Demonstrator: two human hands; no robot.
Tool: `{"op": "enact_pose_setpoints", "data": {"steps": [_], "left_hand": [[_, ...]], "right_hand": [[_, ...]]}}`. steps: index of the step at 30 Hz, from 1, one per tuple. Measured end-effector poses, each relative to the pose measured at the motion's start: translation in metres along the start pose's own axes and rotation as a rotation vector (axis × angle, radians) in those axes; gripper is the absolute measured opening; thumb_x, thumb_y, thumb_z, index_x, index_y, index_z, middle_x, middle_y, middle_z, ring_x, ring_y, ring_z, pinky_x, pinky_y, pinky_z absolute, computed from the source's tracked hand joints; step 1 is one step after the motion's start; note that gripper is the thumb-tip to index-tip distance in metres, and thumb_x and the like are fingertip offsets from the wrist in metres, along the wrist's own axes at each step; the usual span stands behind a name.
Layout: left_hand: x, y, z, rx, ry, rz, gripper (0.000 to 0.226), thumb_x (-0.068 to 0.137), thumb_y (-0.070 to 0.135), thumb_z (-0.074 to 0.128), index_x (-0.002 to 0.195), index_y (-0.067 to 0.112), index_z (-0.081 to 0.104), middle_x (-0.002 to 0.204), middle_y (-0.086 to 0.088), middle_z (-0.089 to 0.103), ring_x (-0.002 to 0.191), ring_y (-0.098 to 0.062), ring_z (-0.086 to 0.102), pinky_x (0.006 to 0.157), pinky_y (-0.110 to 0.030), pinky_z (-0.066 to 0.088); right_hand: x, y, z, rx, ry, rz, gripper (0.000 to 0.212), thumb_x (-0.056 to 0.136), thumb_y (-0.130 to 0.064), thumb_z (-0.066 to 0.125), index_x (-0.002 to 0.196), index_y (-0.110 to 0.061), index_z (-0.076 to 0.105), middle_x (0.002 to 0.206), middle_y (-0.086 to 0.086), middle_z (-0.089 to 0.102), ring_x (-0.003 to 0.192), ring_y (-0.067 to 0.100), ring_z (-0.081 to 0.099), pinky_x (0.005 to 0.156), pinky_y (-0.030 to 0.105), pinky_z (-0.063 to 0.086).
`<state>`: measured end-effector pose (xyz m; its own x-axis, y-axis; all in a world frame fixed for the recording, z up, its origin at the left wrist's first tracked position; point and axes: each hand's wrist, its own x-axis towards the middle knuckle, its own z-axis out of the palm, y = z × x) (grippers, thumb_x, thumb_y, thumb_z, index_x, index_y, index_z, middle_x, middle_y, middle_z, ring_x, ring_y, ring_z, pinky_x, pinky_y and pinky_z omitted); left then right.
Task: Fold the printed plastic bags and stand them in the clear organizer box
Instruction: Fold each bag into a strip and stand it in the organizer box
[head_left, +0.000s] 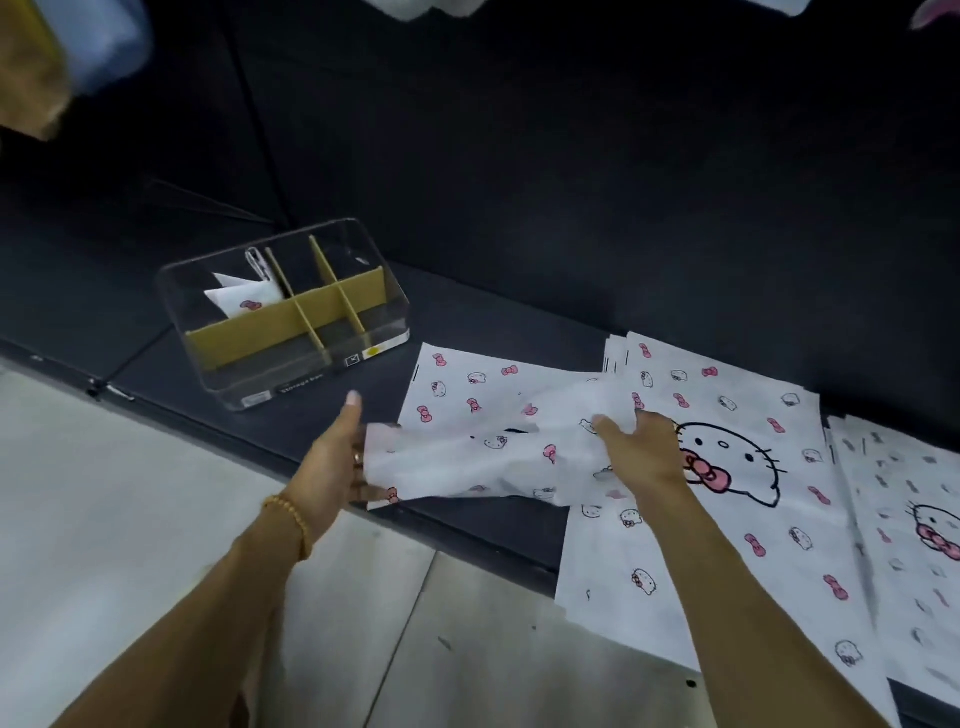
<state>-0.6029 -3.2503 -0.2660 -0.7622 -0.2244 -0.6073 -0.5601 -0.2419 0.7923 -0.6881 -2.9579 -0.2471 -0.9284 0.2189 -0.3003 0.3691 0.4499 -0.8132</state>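
early in the task: one folded bag (240, 297) standing in the clear organizer box (284, 312), other compartments bare. left hand (332, 462) and right hand (641, 449) gripping opposite ends of a half-folded printed bag (483, 452) above the dark shelf (493, 317). stacks of flat bags (727, 493) waiting at right.

Open dark tabletop (332, 384) between the organizer box (291, 317) and the flat bags (727, 467); cardboard dividers (311, 317) and folded bags (241, 299) crowd the box's far-left compartment.
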Motion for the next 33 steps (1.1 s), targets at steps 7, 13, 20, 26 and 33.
{"op": "enact_pose_setpoints", "data": {"steps": [7,13,20,26,33], "left_hand": [[0.017,-0.016,-0.001,0.498,0.048,0.295,0.018,0.083,0.023,0.076,0.096,0.017,0.066,0.067,0.015,0.066,0.063,-0.004,0.062,0.062,-0.015,0.049],[0.041,-0.017,0.028,0.761,0.273,0.352,0.033,0.095,0.026,0.056,0.127,0.022,0.046,0.109,-0.005,0.066,0.093,-0.031,0.062,0.083,-0.040,0.051],[0.055,-0.033,0.035,1.191,0.378,0.450,0.035,0.098,0.030,0.048,0.132,0.023,0.044,0.109,-0.010,0.063,0.086,-0.032,0.064,0.069,-0.037,0.048],[0.048,-0.038,0.037,1.319,0.395,0.707,0.028,0.084,0.014,0.067,0.112,0.008,0.065,0.115,-0.016,0.058,0.087,-0.037,0.061,0.065,-0.042,0.051],[0.050,-0.063,0.052,1.554,-0.070,0.752,0.064,0.100,0.051,0.017,0.155,0.018,0.007,0.162,-0.003,-0.003,0.149,-0.025,-0.009,0.121,-0.037,-0.009]], "right_hand": [[0.023,0.008,0.006,0.105,0.061,0.112,0.029,0.089,-0.046,0.064,0.075,-0.022,0.056,0.078,-0.013,0.059,0.071,0.005,0.052,0.059,0.028,0.037],[0.020,0.040,-0.002,-0.088,-0.035,0.188,0.030,0.086,-0.018,0.068,0.062,-0.012,0.053,0.059,-0.002,0.057,0.055,0.018,0.052,0.054,0.024,0.038],[0.024,0.057,0.011,-0.348,0.046,0.165,0.038,0.087,-0.014,0.058,0.062,-0.016,0.028,0.050,-0.001,0.035,0.052,0.021,0.035,0.051,0.028,0.026],[0.029,0.059,0.013,-0.386,0.070,0.143,0.038,0.087,-0.021,0.058,0.062,-0.017,0.030,0.059,0.008,0.053,0.059,0.027,0.050,0.054,0.029,0.032],[0.030,0.063,0.015,-0.473,0.039,0.118,0.015,0.095,-0.028,0.056,0.091,-0.014,0.054,0.088,0.008,0.061,0.080,0.030,0.055,0.069,0.033,0.048]]}}
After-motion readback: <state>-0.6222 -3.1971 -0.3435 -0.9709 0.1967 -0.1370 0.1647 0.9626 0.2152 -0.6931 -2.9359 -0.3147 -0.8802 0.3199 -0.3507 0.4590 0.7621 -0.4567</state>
